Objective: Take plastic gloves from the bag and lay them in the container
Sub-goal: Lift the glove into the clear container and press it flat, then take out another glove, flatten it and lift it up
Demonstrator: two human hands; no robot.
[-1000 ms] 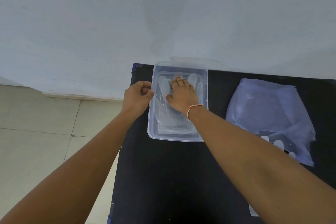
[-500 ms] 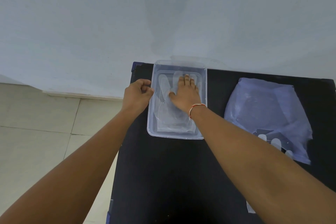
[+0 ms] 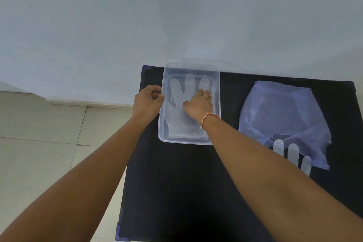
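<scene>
A clear plastic container (image 3: 215, 88) sits at the far left of a black table (image 3: 176, 182). Clear plastic gloves (image 3: 177, 92) lie flat inside it, fingers pointing to the wall. My right hand (image 3: 199, 105) rests palm down on the gloves, pressing them, fingers a little curled. My left hand (image 3: 148, 100) pinches the container's left rim. To the right lies a bluish translucent bag (image 3: 282, 114); more glove fingers (image 3: 292, 153) stick out of its near opening.
A pale wall rises right behind the table's far edge. The table's left edge runs just beside the container, with tiled floor (image 3: 39, 133) below. A red thread band (image 3: 209, 117) circles my right wrist.
My right hand slid back toward me over the gloves, uncovering the glove fingertips. The left hand stayed on the rim.
</scene>
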